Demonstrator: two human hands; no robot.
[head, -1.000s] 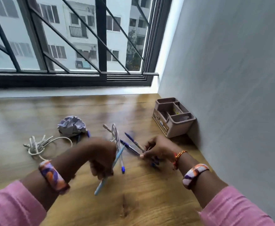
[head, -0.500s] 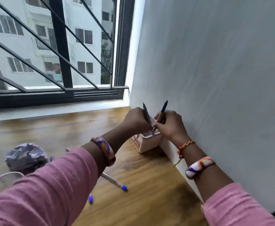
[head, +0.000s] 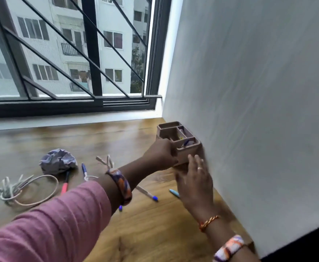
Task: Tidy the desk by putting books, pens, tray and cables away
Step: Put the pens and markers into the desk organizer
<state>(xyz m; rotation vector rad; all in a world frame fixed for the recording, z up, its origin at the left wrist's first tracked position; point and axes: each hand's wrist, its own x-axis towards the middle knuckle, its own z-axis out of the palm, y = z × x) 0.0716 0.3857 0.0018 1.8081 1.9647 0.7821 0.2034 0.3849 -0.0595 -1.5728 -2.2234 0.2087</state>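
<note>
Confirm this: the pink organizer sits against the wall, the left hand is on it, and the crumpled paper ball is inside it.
One thing is wrong. The head view shows the crumpled paper ball lying on the desk, not inside the organizer. The organizer does sit against the wall, with the left hand on it.

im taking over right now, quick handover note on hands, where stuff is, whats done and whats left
Left hand grips the organizer by its near left side. Right hand is open, fingers straight, at its front.
Organizer stands against the wall; at least one blue pen is in its front compartment.
Left on the desk: red pen, blue-capped pens, light blue pen, two cables, crumpled paper.
No books in view.
</note>
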